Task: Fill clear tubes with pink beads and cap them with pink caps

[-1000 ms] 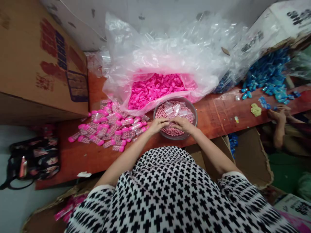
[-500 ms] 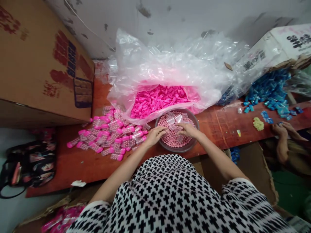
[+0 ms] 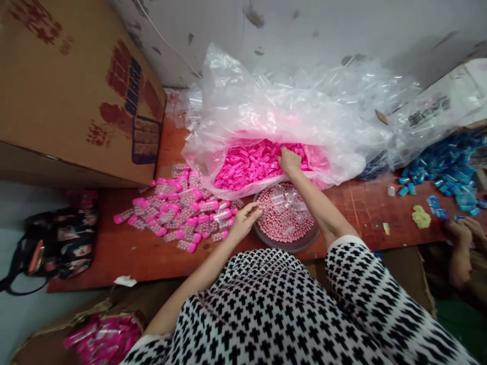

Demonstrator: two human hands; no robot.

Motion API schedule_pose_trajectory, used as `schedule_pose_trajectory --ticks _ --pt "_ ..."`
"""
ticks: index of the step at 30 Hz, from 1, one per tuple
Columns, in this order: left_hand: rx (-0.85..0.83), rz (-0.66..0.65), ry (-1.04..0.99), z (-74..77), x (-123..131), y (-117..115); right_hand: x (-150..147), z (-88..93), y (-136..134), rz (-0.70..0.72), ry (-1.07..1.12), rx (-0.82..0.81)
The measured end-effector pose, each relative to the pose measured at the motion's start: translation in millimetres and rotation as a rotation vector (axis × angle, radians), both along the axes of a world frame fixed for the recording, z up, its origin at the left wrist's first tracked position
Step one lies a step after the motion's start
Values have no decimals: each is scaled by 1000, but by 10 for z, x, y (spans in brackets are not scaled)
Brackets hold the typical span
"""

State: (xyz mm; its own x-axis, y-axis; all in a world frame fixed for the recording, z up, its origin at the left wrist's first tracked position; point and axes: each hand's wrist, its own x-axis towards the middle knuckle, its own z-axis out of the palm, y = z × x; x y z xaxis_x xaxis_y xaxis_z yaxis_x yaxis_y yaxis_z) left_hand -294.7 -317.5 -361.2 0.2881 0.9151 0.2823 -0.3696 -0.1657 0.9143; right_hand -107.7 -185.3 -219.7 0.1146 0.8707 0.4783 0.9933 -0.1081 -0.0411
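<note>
A round bowl [image 3: 304, 244] full of small pink beads and clear little containers sits at the near edge of a red-brown table [image 3: 133, 253]. My left hand [image 3: 245, 219] rests at the bowl's left rim, fingers pinched on something I cannot make out. My right hand [image 3: 289, 159] reaches past the bowl into a big clear plastic bag [image 3: 274, 106] and lies on the bright pink caps [image 3: 247, 165] inside, fingers curled down among them. Left of the bowl lies a heap of filled clear containers with pink caps [image 3: 182, 215].
A large cardboard box [image 3: 72, 96] stands at the left on the table. Blue pieces [image 3: 441, 167] and another person's hands [image 3: 462, 230] are at the right. A dark patterned bag [image 3: 57, 243] hangs at the left; a carton of pink items [image 3: 102, 337] sits below.
My right hand left the bowl and reached forward into the bag of pink caps. My left hand stayed at the bowl's left rim. The view shifted right and tilted.
</note>
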Motion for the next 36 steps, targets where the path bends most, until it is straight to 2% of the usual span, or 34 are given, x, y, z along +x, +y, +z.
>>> schedule_pose_trajectory --ticks 3,6,10,13,17,19,21,24,27,29,31,36 --pt "3 34 -58 73 -31 78 158 -17 -153 109 52 54" --pt "44 43 -108 183 21 195 327 -61 -422 352 291 68" --pt "132 61 -172 393 195 308 372 -116 -793 599 760 -6" --pt "136 33 -224 538 305 317 295 -126 -1027 707 896 -127" --pt "120 4 -282 603 329 256 184 -194 -1271 777 811 -208" --pt "92 0 -318 585 309 208 138 -264 -1363 773 747 -162" --pt "47 1 -340 557 291 151 95 -331 -1439 750 659 -42" --pt "-22 10 -360 530 283 49 42 -378 -1527 752 391 111" --pt "-45 5 -361 522 285 -52 24 -365 -1575 787 67 92" --pt "-43 -9 -346 504 278 -98 37 -350 -1586 795 -53 66" --pt "-14 -6 -315 459 257 -116 65 -338 -1594 809 -42 77" --pt "219 138 -67 300 165 -94 98 -288 -1668 882 301 197"
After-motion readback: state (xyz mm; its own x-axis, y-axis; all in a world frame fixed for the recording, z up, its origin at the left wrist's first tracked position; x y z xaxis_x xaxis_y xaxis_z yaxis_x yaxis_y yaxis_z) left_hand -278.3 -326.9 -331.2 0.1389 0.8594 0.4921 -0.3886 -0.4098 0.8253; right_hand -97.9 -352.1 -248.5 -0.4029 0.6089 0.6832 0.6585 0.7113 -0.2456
